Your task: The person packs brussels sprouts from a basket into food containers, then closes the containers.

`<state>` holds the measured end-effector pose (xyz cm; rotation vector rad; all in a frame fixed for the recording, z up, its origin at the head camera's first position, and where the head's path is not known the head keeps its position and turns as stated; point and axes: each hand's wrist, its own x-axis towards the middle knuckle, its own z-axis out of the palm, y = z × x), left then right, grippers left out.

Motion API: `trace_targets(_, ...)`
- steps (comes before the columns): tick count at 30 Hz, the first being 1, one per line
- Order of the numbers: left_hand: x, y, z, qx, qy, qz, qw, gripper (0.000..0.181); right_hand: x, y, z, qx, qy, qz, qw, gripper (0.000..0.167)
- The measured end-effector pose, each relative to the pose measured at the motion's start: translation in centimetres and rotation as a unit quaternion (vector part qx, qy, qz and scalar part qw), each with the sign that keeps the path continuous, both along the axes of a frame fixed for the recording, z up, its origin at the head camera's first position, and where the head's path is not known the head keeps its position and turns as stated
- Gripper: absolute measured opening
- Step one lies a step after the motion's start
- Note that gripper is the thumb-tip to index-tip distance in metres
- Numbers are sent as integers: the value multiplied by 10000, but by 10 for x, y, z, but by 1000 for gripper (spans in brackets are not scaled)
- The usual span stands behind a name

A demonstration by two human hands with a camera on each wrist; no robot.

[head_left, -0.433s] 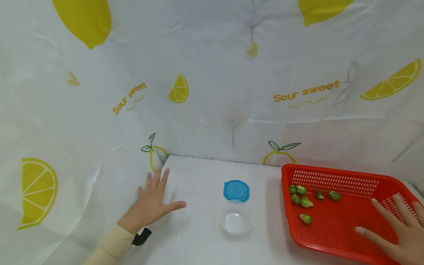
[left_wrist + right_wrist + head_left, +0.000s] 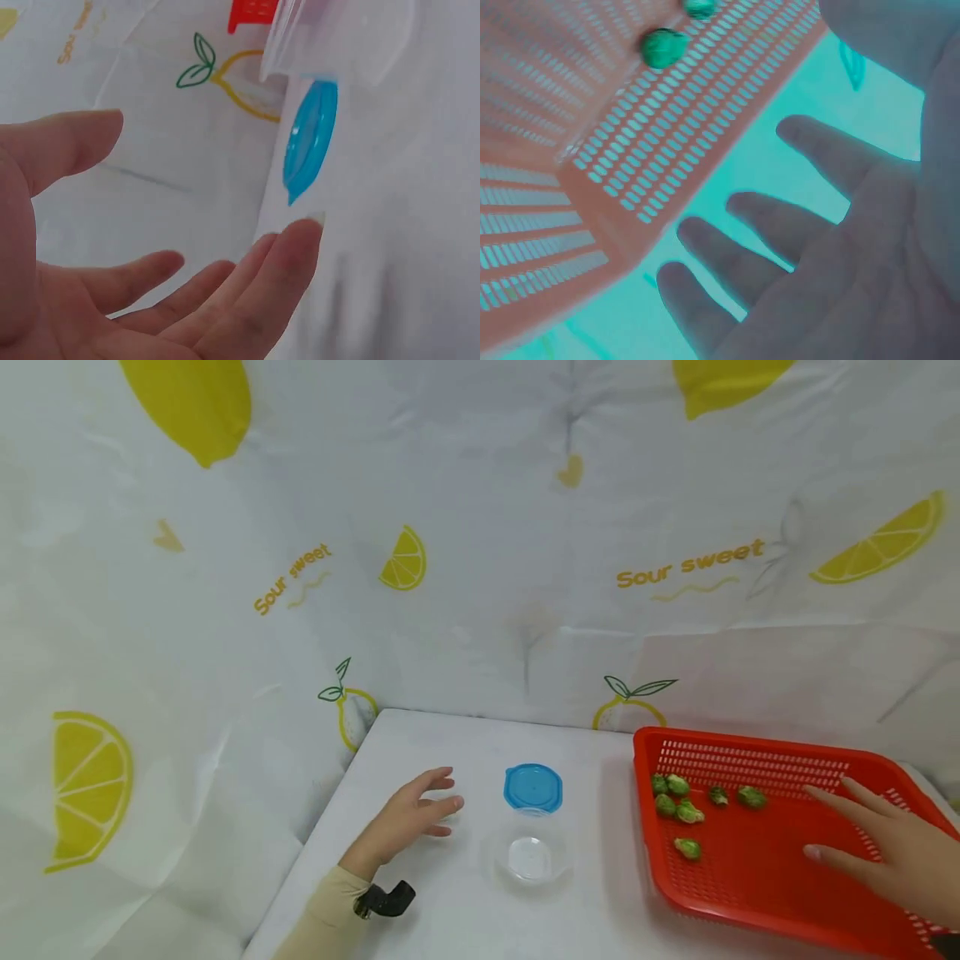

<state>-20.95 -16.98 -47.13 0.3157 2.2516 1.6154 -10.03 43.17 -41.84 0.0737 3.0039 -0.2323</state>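
Note:
My left hand (image 2: 405, 817) hovers over the white table, left of a clear plastic bowl (image 2: 529, 860); its fingers are loosely bent and hold nothing. Just behind the bowl lies a blue lid (image 2: 533, 787), which the left wrist view shows beyond the fingertips (image 2: 296, 244). My right hand (image 2: 892, 852) is above the right part of a red basket (image 2: 750, 912), fingers spread and apart from everything. Several Brussels sprouts (image 2: 689, 812) lie toward the basket's left side. Tinted colours in the right wrist view show a sprout (image 2: 664, 48) beyond the right hand.
A white sheet (image 2: 480, 610) printed with lemons hangs behind and to the left of the table (image 2: 442, 739). The basket's raised rim (image 2: 757, 744) stands near the table's back right.
My left hand has moved right toward the bowl, its spread fingers now bent. The right hand has shifted left and slightly up over the basket.

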Motion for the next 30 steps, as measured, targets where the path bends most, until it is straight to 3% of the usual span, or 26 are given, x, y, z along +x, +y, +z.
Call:
trace_targets(4,-6,13,-11,708,-712,-609,9931,74,-14,-4,18,-117,-398,190,9990,102)
trace_targets(9,-10,25,-21,1072,-1110,-836,9845,66,-29,-5,27,-475,-824,194,9953,99)
trace_targets(16,-20,41,-32,1412,-1527,-1069,9723,61,-46,4,18,-1031,-1133,97,9881,91)
trace_targets(22,-25,43,-41,1549,-1849,-1290,9619,57,-62,13,4,-1298,-1273,6,9833,89)
trace_targets(30,-24,42,-46,1612,-1869,-1468,9579,53,-81,25,-6,-1724,-1249,320,9766,73)
